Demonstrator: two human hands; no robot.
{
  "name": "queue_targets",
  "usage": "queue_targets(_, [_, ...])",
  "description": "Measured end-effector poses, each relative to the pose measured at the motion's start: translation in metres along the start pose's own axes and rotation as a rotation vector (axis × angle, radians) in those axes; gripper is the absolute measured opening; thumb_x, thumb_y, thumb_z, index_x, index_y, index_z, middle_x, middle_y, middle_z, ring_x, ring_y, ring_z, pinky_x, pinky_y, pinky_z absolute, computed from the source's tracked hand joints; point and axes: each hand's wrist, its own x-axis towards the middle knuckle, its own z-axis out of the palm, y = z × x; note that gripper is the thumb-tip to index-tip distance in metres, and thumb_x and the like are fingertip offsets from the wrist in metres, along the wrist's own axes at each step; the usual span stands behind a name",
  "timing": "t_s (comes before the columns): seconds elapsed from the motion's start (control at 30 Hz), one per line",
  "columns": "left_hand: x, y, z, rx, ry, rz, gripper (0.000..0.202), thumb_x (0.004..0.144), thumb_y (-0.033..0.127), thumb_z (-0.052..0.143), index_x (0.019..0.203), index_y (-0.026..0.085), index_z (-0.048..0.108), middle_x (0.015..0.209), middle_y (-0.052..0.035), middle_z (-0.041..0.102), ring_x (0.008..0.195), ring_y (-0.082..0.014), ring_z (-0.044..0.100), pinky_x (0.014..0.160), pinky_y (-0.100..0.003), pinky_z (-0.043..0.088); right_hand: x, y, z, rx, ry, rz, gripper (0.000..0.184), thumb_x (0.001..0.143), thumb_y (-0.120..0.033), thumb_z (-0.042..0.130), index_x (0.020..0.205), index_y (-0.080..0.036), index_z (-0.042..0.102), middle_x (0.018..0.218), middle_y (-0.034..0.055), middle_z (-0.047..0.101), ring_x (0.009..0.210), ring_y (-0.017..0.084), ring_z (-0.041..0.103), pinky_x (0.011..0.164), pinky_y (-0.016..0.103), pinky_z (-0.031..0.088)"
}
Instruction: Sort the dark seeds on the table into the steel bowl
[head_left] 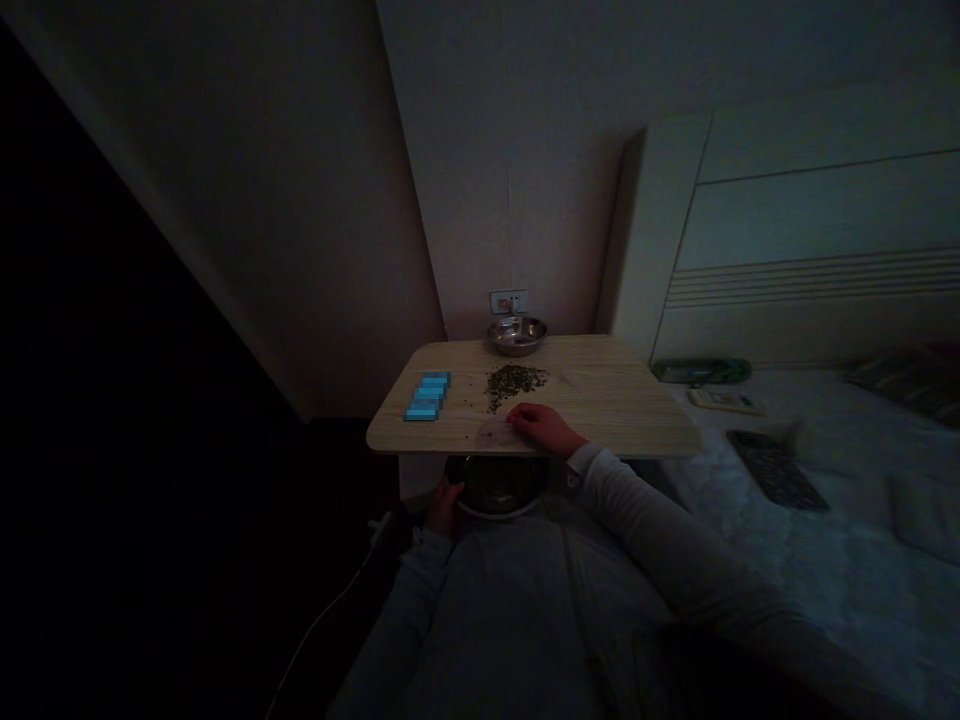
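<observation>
At the front edge of the small wooden table (600,400), my left hand (445,508) grips the rim of a metal bowl (499,490), held just below the tabletop against my body. My right hand (547,428) is closed on a thin translucent scraper-like piece (493,432), which rests on the tabletop near that edge. Just beyond it lies a loose spread of small dark green bits (514,382), too small to name, with a few strays to the left. In the dim light, the inside of the held bowl is hard to make out.
A second metal bowl (517,336) stands at the table's back edge, below a wall socket (508,301). A phone with a blurred blue screen (427,396) lies on the left. On the bed at right are a green bottle (701,371), a remote control (725,402) and a dark patterned flat object (776,468).
</observation>
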Motion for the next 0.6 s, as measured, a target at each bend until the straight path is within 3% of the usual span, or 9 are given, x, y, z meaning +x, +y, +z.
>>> queue_targets(0.13, [-0.0001, -0.0007, 0.0048, -0.022, 0.018, -0.045, 0.022, 0.062, 0.038, 0.071, 0.077, 0.021, 0.071, 0.094, -0.0099, 0.076, 0.106, -0.0341, 0.067, 0.093, -0.046, 0.052, -0.0003, -0.0022, -0.0007, -0.014, 0.011, 0.003, 0.02, 0.084, -0.029, 0.058, 0.085, -0.016, 0.073, 0.083, 0.0052, 0.072, 0.079, 0.018, 0.061, 0.077, 0.03, 0.046])
queue_targets(0.33, [-0.0042, 0.0061, 0.0078, -0.058, 0.098, -0.042, 0.014, 0.057, 0.031, 0.073, 0.067, 0.024, 0.067, 0.093, -0.0107, 0.075, 0.123, -0.0375, 0.058, 0.102, -0.047, 0.046, 0.0001, 0.0, -0.0006, 0.047, 0.038, -0.034, 0.016, 0.082, -0.028, 0.06, 0.08, -0.017, 0.072, 0.078, 0.0029, 0.071, 0.075, 0.017, 0.06, 0.074, 0.029, 0.046])
queue_targets(0.5, [-0.004, 0.0087, 0.0064, -0.077, 0.078, -0.064, 0.018, 0.059, 0.029, 0.071, 0.076, 0.021, 0.071, 0.092, -0.0086, 0.075, 0.114, -0.0345, 0.063, 0.1, -0.047, 0.047, 0.0, 0.0, 0.0, 0.074, 0.05, -0.022, 0.015, 0.08, -0.027, 0.06, 0.079, -0.017, 0.071, 0.075, 0.0016, 0.07, 0.073, 0.016, 0.059, 0.073, 0.028, 0.045])
queue_targets(0.6, [-0.0025, 0.0081, 0.0033, -0.035, 0.088, -0.039, 0.019, 0.048, 0.016, 0.075, 0.063, 0.024, 0.068, 0.09, -0.0071, 0.075, 0.121, -0.0361, 0.059, 0.107, -0.045, 0.043, -0.0004, -0.0018, -0.0005, 0.085, 0.039, -0.001, 0.016, 0.081, -0.028, 0.059, 0.079, -0.017, 0.071, 0.075, 0.0021, 0.069, 0.073, 0.016, 0.058, 0.074, 0.029, 0.045])
